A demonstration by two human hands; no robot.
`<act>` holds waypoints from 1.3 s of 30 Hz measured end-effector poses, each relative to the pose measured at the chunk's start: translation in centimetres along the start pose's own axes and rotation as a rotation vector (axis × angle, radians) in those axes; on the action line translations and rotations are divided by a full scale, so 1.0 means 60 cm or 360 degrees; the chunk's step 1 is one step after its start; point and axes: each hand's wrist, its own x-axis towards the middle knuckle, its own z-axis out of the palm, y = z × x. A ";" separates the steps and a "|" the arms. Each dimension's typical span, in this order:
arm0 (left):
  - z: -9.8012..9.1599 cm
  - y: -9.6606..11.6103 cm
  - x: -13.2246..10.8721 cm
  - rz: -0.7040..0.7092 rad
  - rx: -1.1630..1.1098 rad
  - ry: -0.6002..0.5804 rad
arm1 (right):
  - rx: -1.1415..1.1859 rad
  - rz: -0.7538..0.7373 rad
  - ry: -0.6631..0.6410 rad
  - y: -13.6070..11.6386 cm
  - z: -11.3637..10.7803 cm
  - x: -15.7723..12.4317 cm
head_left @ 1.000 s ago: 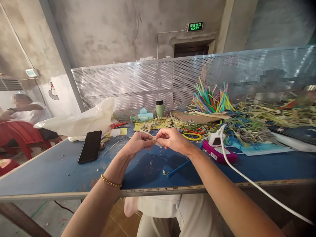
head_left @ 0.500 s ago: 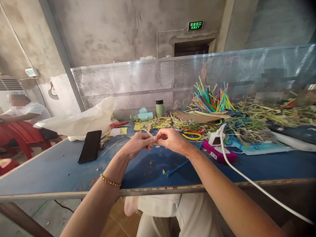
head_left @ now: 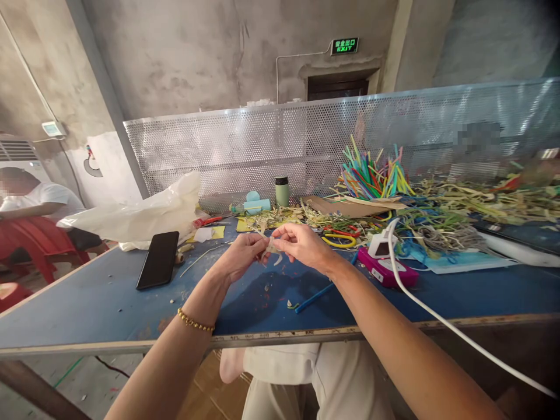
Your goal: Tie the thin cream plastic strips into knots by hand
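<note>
My left hand (head_left: 242, 254) and my right hand (head_left: 301, 245) meet above the middle of the blue table (head_left: 245, 315). Between their fingertips is a small piece woven from pale, cream-coloured strip (head_left: 272, 245), with a loose end curling down below it. The left thumb and fingers pinch its left side. On the right side, the right thumb and fingertips grip it. Part of the piece is hidden by the fingers. A blue straw-like strip (head_left: 315, 298) and a small scrap (head_left: 292, 304) lie on the table below the hands.
Left of the hands lie a black phone (head_left: 158, 259) and a white plastic bag (head_left: 144, 213). Yellow-handled scissors (head_left: 339, 240), a magenta power block (head_left: 387, 267) with a white cable, and heaps of strips (head_left: 490, 204) lie right. A green bottle (head_left: 282, 191) stands behind.
The fingers have shifted around the pale piece, the right fingers lifting and parting slightly. More of the piece and its hanging end now shows. The person at left has moved their head.
</note>
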 end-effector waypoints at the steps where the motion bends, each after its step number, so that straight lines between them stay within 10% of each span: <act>1: 0.000 0.000 0.000 0.0001 -0.0004 -0.0007 | 0.0011 -0.0008 0.0002 -0.001 0.000 0.000; 39: 0.000 -0.002 0.004 0.0015 -0.0242 -0.0066 | -0.0258 -0.0232 0.0276 -0.003 0.015 0.012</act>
